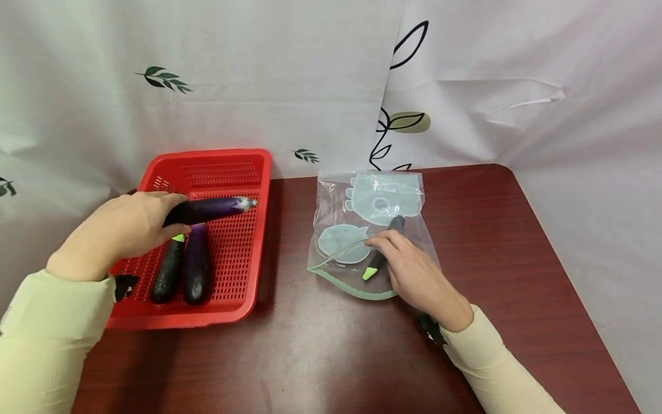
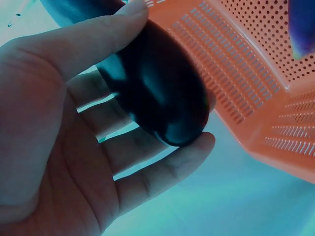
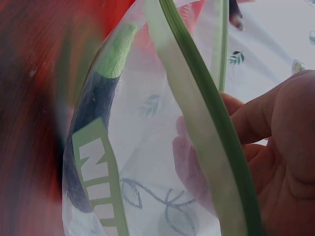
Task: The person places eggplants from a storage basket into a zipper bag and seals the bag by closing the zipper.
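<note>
My left hand (image 1: 121, 227) grips a dark purple eggplant (image 1: 217, 210) over the red plastic basket (image 1: 207, 319). The eggplant's pale stem end points right in the head view; its rounded dark end (image 2: 167, 98) lies between thumb and fingers in the left wrist view. Inside the basket lie a dark zucchini (image 1: 168, 270) with a bright green tip and another eggplant (image 1: 196, 270), side by side. On the right, my right hand (image 1: 414, 270) pinches the mouth of a clear zip bag (image 1: 333, 192), by its green zip strip (image 3: 204, 98). Through the plastic shows a second green-tipped zucchini (image 3: 96, 103).
Both the basket and the bag rest on a dark red wooden table (image 1: 320, 356). Behind them hangs a white curtain (image 1: 248, 75) with leaf prints, which meets the table's back edge. Pale prints cover parts of the bag.
</note>
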A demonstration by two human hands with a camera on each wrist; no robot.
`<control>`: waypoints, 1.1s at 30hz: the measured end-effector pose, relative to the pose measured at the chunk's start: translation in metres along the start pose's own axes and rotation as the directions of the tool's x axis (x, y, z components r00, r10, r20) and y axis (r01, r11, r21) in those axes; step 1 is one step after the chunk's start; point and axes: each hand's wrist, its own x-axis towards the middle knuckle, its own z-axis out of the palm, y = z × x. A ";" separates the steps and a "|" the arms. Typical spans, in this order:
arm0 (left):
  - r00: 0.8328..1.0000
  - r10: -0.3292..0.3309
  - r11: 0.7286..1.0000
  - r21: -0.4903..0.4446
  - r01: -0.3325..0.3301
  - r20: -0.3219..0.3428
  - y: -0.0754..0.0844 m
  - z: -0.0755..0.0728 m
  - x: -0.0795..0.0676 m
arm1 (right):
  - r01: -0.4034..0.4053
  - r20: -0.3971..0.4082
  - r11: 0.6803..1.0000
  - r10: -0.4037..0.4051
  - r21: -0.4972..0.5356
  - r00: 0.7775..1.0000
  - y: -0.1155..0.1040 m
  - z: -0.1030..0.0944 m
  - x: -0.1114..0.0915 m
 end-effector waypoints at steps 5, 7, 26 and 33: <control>1.000 -0.002 1.000 -0.004 0.002 -0.018 0.005 0.002 -0.004 | 0.002 0.000 1.000 -0.002 -0.001 1.000 0.000 0.000 0.000; 1.000 0.008 1.000 0.001 -0.008 -0.029 0.007 0.003 -0.005 | 0.000 0.004 1.000 0.000 -0.003 1.000 0.000 0.000 0.000; 0.974 0.090 0.995 -0.022 -0.097 -0.210 0.032 0.020 -0.019 | -0.019 0.021 1.000 0.019 0.000 1.000 -0.001 0.001 0.001; 0.975 0.054 0.996 -0.055 -0.068 -0.217 0.039 0.023 -0.022 | -0.017 0.019 1.000 0.017 0.004 1.000 0.000 0.000 0.001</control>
